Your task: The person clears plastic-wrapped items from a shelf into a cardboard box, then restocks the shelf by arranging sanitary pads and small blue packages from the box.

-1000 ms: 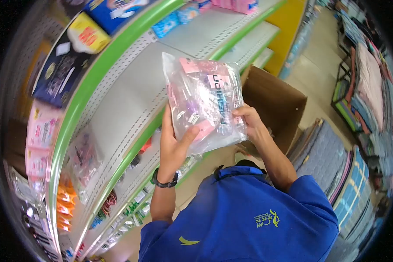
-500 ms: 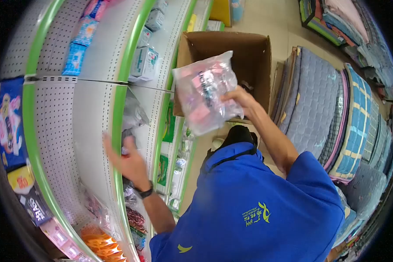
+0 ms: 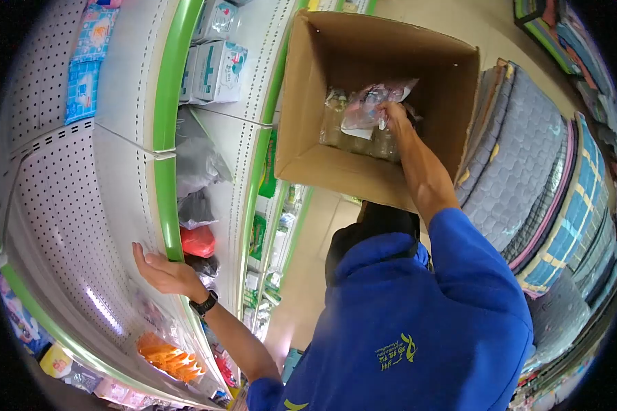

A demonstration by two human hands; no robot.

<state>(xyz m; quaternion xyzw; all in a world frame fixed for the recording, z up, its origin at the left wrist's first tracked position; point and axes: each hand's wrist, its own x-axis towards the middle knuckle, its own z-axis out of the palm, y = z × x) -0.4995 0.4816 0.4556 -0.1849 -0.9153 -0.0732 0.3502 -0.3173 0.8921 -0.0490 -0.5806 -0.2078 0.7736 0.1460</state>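
Observation:
Inside the cardboard box (image 3: 308,130), my right hand (image 3: 395,114) is closed on a clear plastic bag (image 3: 365,108) with something pinkish in it. Beneath the bag lie clear bottles or jars (image 3: 353,144); their exact kind I cannot make out. My left hand (image 3: 164,272), with a dark watch at the wrist, rests by the green edge (image 3: 166,205) of a white shelf. Its fingers are stretched out and hold nothing.
Shelves on the left carry white packs (image 3: 219,72), grey plastic bags (image 3: 199,161), a red bag (image 3: 197,241) and orange items (image 3: 170,357). Blue packs (image 3: 83,89) hang at upper left. Folded quilts (image 3: 517,157) stand to the right of the box.
My right hand has gone from above the box's near edge down into it with the bag. My left hand has moved down and left to the shelf edge. The view has shifted.

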